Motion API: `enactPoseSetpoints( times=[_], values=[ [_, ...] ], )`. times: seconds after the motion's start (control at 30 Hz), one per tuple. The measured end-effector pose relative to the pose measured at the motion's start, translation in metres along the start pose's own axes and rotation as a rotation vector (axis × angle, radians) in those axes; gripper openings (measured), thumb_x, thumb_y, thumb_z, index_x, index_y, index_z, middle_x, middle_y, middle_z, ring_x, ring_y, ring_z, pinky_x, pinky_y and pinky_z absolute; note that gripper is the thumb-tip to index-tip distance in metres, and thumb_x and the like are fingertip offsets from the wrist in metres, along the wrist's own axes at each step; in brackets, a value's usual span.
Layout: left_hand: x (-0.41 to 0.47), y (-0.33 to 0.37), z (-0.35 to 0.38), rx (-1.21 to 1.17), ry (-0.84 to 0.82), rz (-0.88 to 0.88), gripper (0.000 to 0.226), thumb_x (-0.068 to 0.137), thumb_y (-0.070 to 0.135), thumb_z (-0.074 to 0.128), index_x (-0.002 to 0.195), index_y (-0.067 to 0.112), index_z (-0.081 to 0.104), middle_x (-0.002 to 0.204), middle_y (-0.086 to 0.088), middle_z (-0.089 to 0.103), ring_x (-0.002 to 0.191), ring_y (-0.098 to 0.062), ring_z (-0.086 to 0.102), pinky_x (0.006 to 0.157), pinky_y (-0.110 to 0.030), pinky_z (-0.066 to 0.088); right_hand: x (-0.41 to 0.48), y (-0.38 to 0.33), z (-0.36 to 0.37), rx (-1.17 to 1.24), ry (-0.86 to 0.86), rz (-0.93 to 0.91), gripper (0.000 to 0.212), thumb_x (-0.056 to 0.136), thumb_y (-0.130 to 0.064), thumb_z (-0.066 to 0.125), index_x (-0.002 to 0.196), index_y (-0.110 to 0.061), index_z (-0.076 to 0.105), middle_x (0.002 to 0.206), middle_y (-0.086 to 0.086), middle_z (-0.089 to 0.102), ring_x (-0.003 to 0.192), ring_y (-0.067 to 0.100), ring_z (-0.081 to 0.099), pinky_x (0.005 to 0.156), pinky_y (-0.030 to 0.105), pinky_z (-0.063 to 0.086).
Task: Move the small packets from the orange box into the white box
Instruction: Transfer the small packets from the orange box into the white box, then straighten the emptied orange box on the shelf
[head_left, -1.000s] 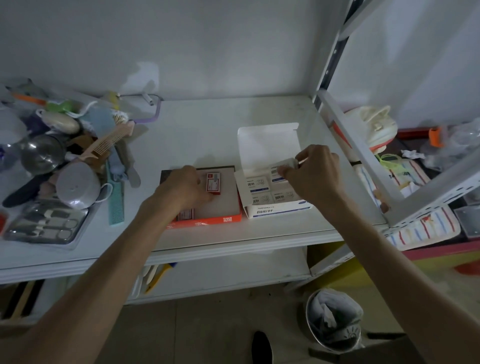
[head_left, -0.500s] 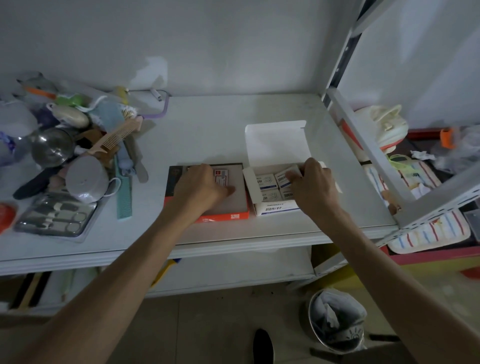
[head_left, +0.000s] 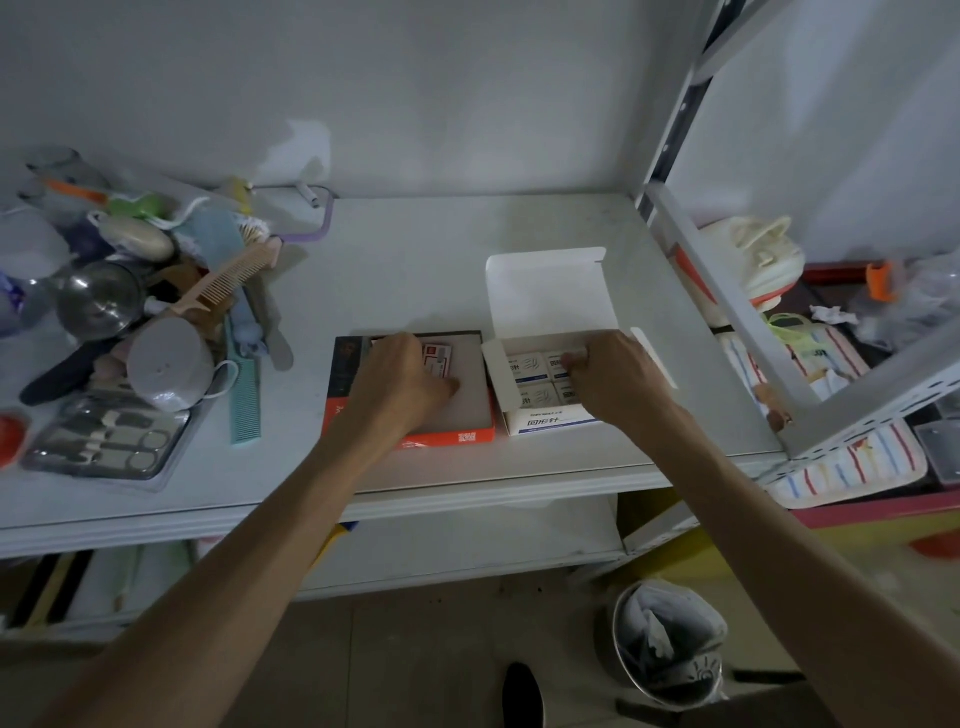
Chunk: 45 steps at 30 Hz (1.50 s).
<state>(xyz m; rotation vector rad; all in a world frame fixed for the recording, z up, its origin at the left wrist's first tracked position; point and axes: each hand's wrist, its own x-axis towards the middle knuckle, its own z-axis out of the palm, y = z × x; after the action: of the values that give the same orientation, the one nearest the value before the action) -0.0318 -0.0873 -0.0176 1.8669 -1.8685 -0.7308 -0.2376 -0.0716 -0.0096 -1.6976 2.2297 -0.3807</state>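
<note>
The flat orange box (head_left: 467, 437) lies near the shelf's front edge. My left hand (head_left: 400, 384) rests inside it with the fingers curled down, and a red-and-white small packet (head_left: 440, 358) shows just beyond the knuckles. What lies under the palm is hidden. Directly to the right stands the white box (head_left: 550, 420) with its lid (head_left: 550, 291) folded up and back. Several white-and-blue small packets (head_left: 527, 366) lie inside it. My right hand (head_left: 613, 379) reaches into that box, its fingertips pinching a packet (head_left: 563, 360) at the back right.
The white shelf (head_left: 415, 260) carries a heap at the left: a steel ladle (head_left: 98, 299), a peach comb (head_left: 228, 280), a green comb (head_left: 245, 400), a manicure set (head_left: 104, 441). A slanted metal frame (head_left: 727, 312) borders the right. A bin (head_left: 670, 644) stands on the floor.
My right hand has brought a packet down from above the white box into it. My left hand has slid over the packets in the orange box.
</note>
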Motion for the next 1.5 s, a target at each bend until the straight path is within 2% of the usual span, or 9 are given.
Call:
enactPoseSetpoints(
  times=[0.13,0.23,0.43,0.53,0.67,1.03,1.2,1.4,1.5],
  values=[
    [-0.004,-0.018,-0.022,-0.004,0.134,-0.036,0.029,0.080,0.020,0.068,0.107,0.010,0.069,0.105,-0.008,0.070,0.085,-0.017,0.059,0.075,-0.025,0.046,-0.010,-0.015,-0.015,-0.062,0.184,-0.075,0.017,0.085,-0.004,0.054,0.096,0.003,0.064,0.102,0.021,0.061,0.101,0.041,0.057,0.084,0.044,0.051],
    [-0.010,-0.040,-0.043,0.094,0.219,0.002,0.020,0.084,0.011,0.062,0.100,0.018,0.073,0.107,-0.005,0.069,0.087,-0.012,0.054,0.082,-0.026,0.043,-0.014,-0.049,-0.028,0.132,0.221,-0.280,0.031,0.082,0.002,0.052,0.105,-0.005,0.071,0.106,0.017,0.071,0.097,0.033,0.065,0.085,0.035,0.051],
    [-0.017,-0.049,-0.062,0.139,-0.103,-0.031,0.032,0.065,0.063,0.064,0.087,0.040,0.067,0.104,-0.001,0.068,0.111,-0.028,0.055,0.096,-0.048,0.046,-0.005,-0.109,-0.005,0.042,-0.131,-0.366,0.024,0.083,-0.006,0.054,0.105,-0.008,0.063,0.107,0.012,0.064,0.097,0.031,0.064,0.079,0.033,0.050],
    [-0.025,-0.049,-0.061,0.214,-0.233,-0.035,0.060,0.060,0.071,0.067,0.109,0.038,0.059,0.120,-0.001,0.041,0.118,-0.019,0.037,0.107,-0.042,0.036,-0.006,-0.128,0.012,-0.154,-0.124,-0.338,0.023,0.085,-0.010,0.058,0.108,-0.007,0.055,0.108,0.012,0.063,0.103,0.032,0.063,0.087,0.034,0.040],
    [-0.035,-0.059,-0.056,0.155,-0.232,0.039,0.085,0.053,0.051,0.086,0.127,0.030,0.051,0.117,0.005,0.021,0.116,-0.015,0.026,0.105,-0.029,0.026,-0.007,-0.140,0.032,-0.245,-0.122,-0.316,0.024,0.082,-0.021,0.061,0.104,-0.013,0.057,0.103,0.007,0.066,0.102,0.028,0.065,0.098,0.037,0.032],
    [-0.030,-0.066,-0.034,0.133,0.057,0.082,0.057,0.057,0.055,0.081,0.104,0.031,0.061,0.129,-0.004,0.031,0.122,-0.022,0.037,0.100,-0.036,0.042,-0.020,-0.140,0.026,-0.157,-0.163,-0.379,0.029,0.080,-0.018,0.062,0.107,-0.010,0.059,0.114,0.011,0.064,0.111,0.031,0.058,0.098,0.037,0.035],
    [-0.024,-0.062,-0.032,0.160,0.072,0.068,0.052,0.057,0.049,0.083,0.100,0.029,0.063,0.133,-0.008,0.034,0.123,-0.026,0.037,0.101,-0.038,0.043,-0.011,-0.136,0.037,-0.112,-0.271,-0.399,0.013,0.084,-0.010,0.059,0.096,-0.005,0.057,0.106,0.018,0.065,0.102,0.037,0.062,0.088,0.037,0.042],
    [-0.020,-0.063,-0.034,0.167,0.039,0.096,0.053,0.056,0.047,0.084,0.101,0.028,0.064,0.132,-0.010,0.038,0.125,-0.028,0.037,0.101,-0.039,0.043,0.000,-0.128,0.038,-0.019,-0.351,-0.343,0.028,0.084,-0.004,0.055,0.110,-0.003,0.064,0.117,0.017,0.060,0.098,0.034,0.062,0.074,0.034,0.052],
    [-0.019,-0.065,-0.035,0.170,0.024,0.109,0.056,0.056,0.046,0.085,0.104,0.027,0.063,0.132,-0.010,0.037,0.125,-0.028,0.037,0.103,-0.040,0.042,-0.010,-0.125,0.027,0.031,-0.340,-0.371,0.032,0.087,-0.005,0.052,0.119,-0.005,0.057,0.124,0.014,0.054,0.101,0.033,0.058,0.083,0.036,0.050]
  ],
)
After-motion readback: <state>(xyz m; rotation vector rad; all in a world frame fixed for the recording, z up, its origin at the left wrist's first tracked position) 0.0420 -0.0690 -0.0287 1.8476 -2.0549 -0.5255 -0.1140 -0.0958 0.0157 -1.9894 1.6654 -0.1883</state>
